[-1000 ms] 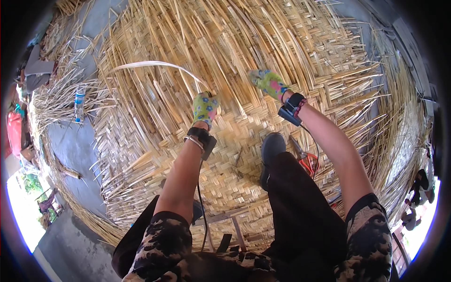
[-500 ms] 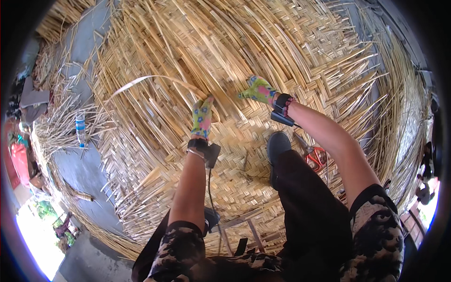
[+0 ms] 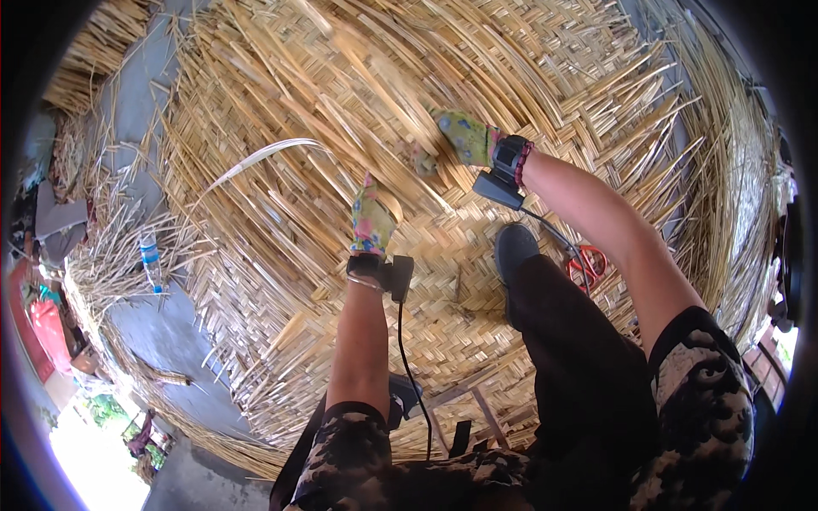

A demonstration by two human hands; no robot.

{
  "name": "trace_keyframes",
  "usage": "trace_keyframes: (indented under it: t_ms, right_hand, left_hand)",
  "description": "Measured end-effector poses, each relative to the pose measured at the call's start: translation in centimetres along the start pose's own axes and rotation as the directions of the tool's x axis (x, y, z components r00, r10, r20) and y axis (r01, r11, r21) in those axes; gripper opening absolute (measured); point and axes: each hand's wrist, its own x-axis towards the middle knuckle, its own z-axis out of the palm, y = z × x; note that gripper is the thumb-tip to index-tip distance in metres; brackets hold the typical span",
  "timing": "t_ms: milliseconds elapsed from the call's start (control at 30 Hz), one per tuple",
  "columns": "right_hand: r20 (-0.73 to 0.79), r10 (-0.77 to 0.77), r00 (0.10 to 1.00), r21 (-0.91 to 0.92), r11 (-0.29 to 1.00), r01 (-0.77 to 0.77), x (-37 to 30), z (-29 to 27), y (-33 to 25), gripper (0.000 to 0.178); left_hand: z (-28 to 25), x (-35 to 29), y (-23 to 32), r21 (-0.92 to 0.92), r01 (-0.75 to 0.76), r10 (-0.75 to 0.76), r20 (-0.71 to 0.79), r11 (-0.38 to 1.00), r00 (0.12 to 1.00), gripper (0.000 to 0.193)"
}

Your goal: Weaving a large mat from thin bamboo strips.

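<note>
A large herringbone mat (image 3: pixel 426 281) of flat straw-coloured strips lies under me, its loose strip ends fanning out at the far side and edges. Both my hands wear green gloves with a flower pattern. My left hand (image 3: pixel 371 220) is closed on a pale strip (image 3: pixel 271 152), which arcs out to the left over the mat. Farther off and to the right, my right hand (image 3: pixel 464 138) has its thumb and fingers around a broad strip (image 3: pixel 379 81) that is smeared by motion. The fingertips are partly blurred among the strips.
My shoe (image 3: pixel 516 247) rests on the mat, with red-orange-handled scissors (image 3: pixel 588 266) right of it. A plastic bottle (image 3: pixel 151 262) stands among loose straw at the left. Bundled strips (image 3: pixel 733 204) lie along the right. Cables run from devices on both wrists.
My right hand has moved slightly away from me and now grips a broad strip, which blurs as it shifts. My left hand keeps hold of the pale strip. The whole view has shifted slightly.
</note>
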Motion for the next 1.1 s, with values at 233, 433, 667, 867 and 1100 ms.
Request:
trace_keyframes:
  t_ms: [233,433,667,867,1100]
  right_hand:
    - [0.347,0.129,0.929,0.187,0.961,-0.203,-1.1,-0.3,-1.6,0.039]
    - [0.152,-0.051,0.987,0.038,0.998,0.045,-1.1,2.4,-0.8,0.032]
    - [-0.458,-0.263,0.849,0.074,0.941,0.331,-9.1,2.3,0.8,0.032]
    - [-0.515,-0.273,0.813,-0.081,0.959,0.271,-7.8,2.3,1.0,0.016]
    - [-0.645,-0.233,0.728,0.008,0.950,0.311,-9.4,2.0,2.6,0.016]
  left_hand:
    - [-1.5,-0.4,0.5,0.019,0.039,-0.043,0.305,0.999,0.951,0.029]
    - [-5.2,1.8,-0.4,0.188,-0.049,-0.008,0.289,0.981,0.957,0.029]
    - [-3.6,4.1,-1.8,0.529,-0.296,0.168,0.276,0.795,0.946,0.029]
    - [2.6,-0.5,-3.1,0.392,-0.466,0.452,0.133,0.794,0.882,0.071]
    - [7.1,-3.3,-5.0,0.942,-0.253,0.608,0.071,0.219,0.791,0.101]
